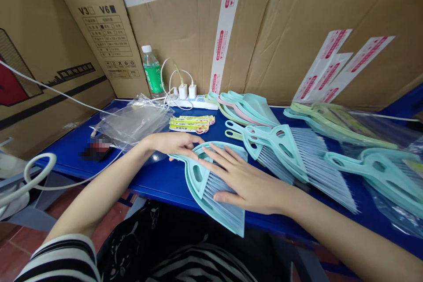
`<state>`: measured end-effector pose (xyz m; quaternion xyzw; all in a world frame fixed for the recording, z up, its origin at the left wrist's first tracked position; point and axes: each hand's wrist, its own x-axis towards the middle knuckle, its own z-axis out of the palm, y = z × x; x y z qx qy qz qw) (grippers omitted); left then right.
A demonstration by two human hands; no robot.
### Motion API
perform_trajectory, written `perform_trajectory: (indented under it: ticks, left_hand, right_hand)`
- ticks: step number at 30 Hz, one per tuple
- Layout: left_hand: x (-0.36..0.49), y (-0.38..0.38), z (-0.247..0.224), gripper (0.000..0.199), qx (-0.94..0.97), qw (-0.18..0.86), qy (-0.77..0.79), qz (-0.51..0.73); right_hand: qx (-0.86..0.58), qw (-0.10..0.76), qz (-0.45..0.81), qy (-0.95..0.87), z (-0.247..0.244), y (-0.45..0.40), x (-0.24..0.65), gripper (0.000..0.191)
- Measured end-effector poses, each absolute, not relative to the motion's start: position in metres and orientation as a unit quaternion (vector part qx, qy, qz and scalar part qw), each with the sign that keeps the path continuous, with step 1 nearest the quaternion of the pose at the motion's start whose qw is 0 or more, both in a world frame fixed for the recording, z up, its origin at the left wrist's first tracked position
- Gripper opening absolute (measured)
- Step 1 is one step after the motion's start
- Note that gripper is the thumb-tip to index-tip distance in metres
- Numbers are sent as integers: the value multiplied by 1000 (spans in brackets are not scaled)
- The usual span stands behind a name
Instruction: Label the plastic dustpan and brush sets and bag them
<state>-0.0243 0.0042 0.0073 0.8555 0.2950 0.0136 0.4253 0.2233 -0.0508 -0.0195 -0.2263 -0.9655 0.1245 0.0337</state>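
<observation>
A light blue hand brush (197,173) lies nested in a matching dustpan (194,194) at the table's front edge, its grey bristles pointing right. My left hand (176,145) is closed around the handle end of the set. Flat over the brush head and bristles rests my right hand (236,176), fingers stretched out. Just right of it lie more loose brushes (280,147) with grey bristles. Behind them is a row of stacked dustpans (251,108) in blue, pink and green. Several printed cards (191,124) lie beyond my left hand.
Clear plastic bags (135,119) and a dark object (97,147) are at the left. A power strip (198,103) with chargers and a green-labelled bottle (153,72) stand at the back, against cardboard boxes (185,31). Bagged sets (390,176) lie at the right.
</observation>
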Motion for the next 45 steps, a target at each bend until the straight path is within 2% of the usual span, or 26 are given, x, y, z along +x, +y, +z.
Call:
perform_trajectory:
  ticks: [4, 9, 13, 18, 27, 37, 45]
  left_hand:
    - [-24, 4, 7, 51, 852, 432, 293, 24]
    - [-23, 4, 9, 56, 838, 445, 316, 12]
    - [-23, 4, 10, 51, 832, 457, 315, 11]
    - [-22, 3, 9, 45, 840, 446, 308, 23]
    - [-15, -3, 10, 42, 869, 397, 296, 17]
    - [-14, -3, 10, 39, 865, 402, 299, 15]
    - [-14, -2, 10, 38, 869, 397, 295, 21]
  right_hand:
    - [-223, 52, 99, -968, -18, -49, 225, 69]
    - [-251, 168, -23, -953, -17, -34, 234, 33]
    - [-267, 205, -121, -934, -15, -22, 242, 27]
    - [-244, 258, -137, -925, -18, -23, 237, 19]
    - [-260, 262, -173, -913, -24, -26, 227, 22]
    - [-241, 222, -305, -894, -26, -33, 222, 31]
    - [-219, 235, -323, -890, -23, -36, 218, 34]
